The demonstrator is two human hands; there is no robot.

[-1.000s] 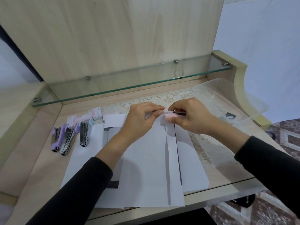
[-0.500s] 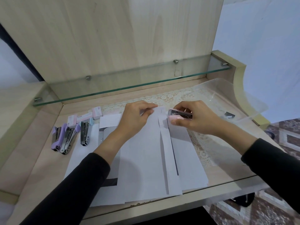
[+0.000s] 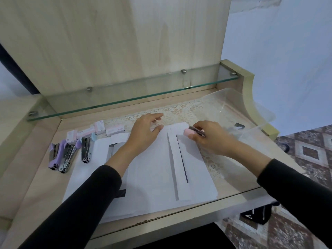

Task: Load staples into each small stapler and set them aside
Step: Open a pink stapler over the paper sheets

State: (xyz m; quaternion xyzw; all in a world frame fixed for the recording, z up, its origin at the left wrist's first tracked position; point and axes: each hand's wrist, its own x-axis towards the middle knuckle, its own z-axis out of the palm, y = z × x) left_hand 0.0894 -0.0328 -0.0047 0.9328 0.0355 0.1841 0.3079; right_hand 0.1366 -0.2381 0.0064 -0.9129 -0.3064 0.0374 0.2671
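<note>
Pink stapler sits pinched in the right hand, fingers curled round it, wrist low over the far right corner of the white sheets. Its pink end pokes out leftward past the fingertips. Left hand rests on the paper, fingers loosely straight, holding nothing, just left of the stapler. Three more staplers lie well off to the left, with staple boxes just beyond them.
</note>
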